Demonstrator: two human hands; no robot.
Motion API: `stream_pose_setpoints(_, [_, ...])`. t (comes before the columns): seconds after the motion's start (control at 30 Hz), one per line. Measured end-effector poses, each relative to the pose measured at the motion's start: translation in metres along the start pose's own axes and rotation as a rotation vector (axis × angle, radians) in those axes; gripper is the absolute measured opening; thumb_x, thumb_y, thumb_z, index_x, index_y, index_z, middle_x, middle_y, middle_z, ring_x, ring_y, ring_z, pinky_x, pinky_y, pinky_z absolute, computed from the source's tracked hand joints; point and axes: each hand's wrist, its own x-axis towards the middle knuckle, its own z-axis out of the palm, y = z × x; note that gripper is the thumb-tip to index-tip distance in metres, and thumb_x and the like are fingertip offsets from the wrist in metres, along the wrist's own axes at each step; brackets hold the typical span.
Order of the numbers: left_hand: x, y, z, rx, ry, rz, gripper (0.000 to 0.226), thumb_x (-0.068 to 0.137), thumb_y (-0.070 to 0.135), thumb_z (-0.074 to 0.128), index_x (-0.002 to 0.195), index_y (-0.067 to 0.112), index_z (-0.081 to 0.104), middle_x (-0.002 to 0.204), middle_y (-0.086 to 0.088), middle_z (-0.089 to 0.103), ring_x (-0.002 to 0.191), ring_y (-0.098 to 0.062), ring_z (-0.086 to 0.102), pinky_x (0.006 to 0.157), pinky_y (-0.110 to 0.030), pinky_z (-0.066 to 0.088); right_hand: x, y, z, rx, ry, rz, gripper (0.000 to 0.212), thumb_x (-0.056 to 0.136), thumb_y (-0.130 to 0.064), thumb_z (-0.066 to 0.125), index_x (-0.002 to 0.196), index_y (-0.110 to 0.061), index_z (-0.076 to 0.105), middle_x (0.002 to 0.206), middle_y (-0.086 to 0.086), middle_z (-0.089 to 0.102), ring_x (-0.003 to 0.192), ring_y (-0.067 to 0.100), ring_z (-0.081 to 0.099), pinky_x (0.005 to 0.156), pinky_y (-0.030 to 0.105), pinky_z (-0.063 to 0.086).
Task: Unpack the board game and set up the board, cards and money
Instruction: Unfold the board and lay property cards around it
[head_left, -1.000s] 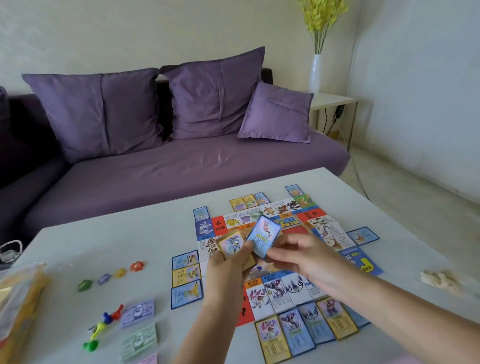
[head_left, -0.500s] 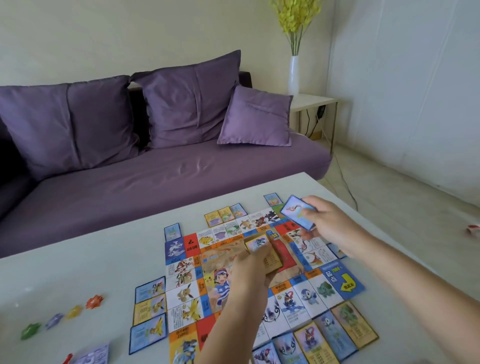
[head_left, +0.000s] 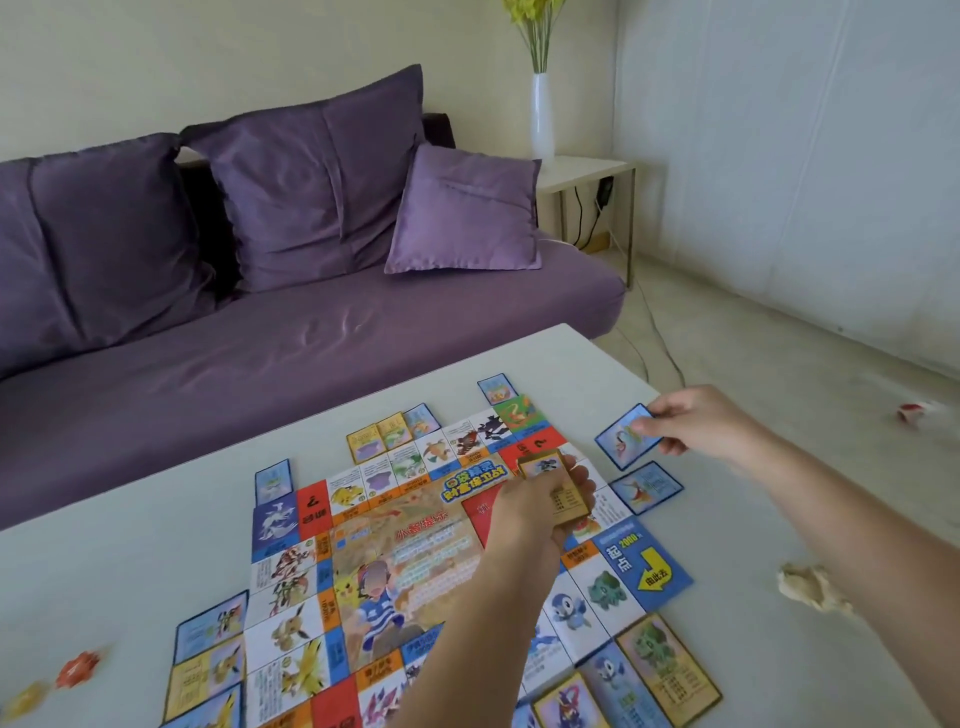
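The white table (head_left: 156, 519) carries the board (head_left: 405, 545), unfolded and flat, so that part looks done. Round it you have cards (head_left: 395, 431) laid face up just beside the squares:

- five along the far edge
- three on your left edge
- a single laid card (head_left: 647, 486) on the right edge
- at least three on the near edge, where your arm hides the rest

Your left hand (head_left: 524, 512) curls round a small stack of cards (head_left: 558, 478) above the board's right part. I judge the dealing well along but unfinished.

Your right hand (head_left: 696, 421) pinches one blue card (head_left: 623, 439) between thumb and fingers, just beyond the board's right edge. Two blurred star tokens (head_left: 78, 667) sit far left. Money is not in view.
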Motion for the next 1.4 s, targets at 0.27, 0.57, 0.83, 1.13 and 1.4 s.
stream_pose_setpoints(0.27, [0.017,-0.013,0.007,0.010,0.110,-0.004,0.020,0.094,0.000,0.049,0.081,0.006,0.063,0.078,-0.010,0.070,0.077,-0.025,0.067,0.067,-0.032,0.051,0.010,0.016,0.005,-0.015,0.023,0.060,0.019,0.078,-0.019,0.078,0.094,-0.012,0.070,0.086,0.004,0.069,0.071,0.010,0.056,0.063,0.021,0.041])
stream_pose_setpoints(0.57, [0.018,-0.014,0.006,-0.027,0.110,-0.017,0.016,0.093,-0.003,0.049,0.086,0.002,0.062,0.072,-0.011,0.069,0.071,-0.025,0.065,0.069,-0.033,0.051,0.017,0.014,0.016,0.001,0.044,0.065,0.023,0.076,-0.016,0.079,0.094,-0.013,0.066,0.088,0.003,0.067,0.082,0.015,0.060,0.070,0.027,0.045])
stream_pose_setpoints(0.83, [0.017,-0.005,-0.003,-0.126,0.125,0.012,0.016,0.094,-0.003,0.049,0.084,0.001,0.061,0.060,-0.008,0.067,0.061,-0.021,0.062,0.081,-0.036,0.052,0.020,0.014,0.019,-0.011,0.037,0.068,0.024,0.075,-0.018,0.081,0.094,-0.013,0.067,0.081,-0.004,0.065,0.076,0.008,0.058,0.069,0.025,0.043])
stream_pose_setpoints(1.13, [0.017,-0.006,-0.006,-0.140,0.098,0.003,0.015,0.093,-0.004,0.050,0.104,-0.002,0.060,0.067,-0.011,0.068,0.059,-0.021,0.066,0.073,-0.034,0.054,0.019,0.017,0.022,-0.074,0.033,0.078,0.025,0.074,-0.016,0.081,0.095,-0.010,0.068,0.083,0.001,0.065,0.078,0.015,0.060,0.061,0.021,0.043])
stream_pose_setpoints(1.4, [0.014,-0.003,-0.010,-0.124,0.126,0.003,0.015,0.093,-0.004,0.051,0.084,-0.001,0.062,0.058,-0.009,0.067,0.063,-0.023,0.063,0.076,-0.036,0.053,0.018,0.016,0.025,-0.054,0.037,0.108,0.023,0.073,-0.016,0.082,0.090,-0.009,0.068,0.079,0.001,0.065,0.075,0.017,0.062,0.072,0.027,0.048])
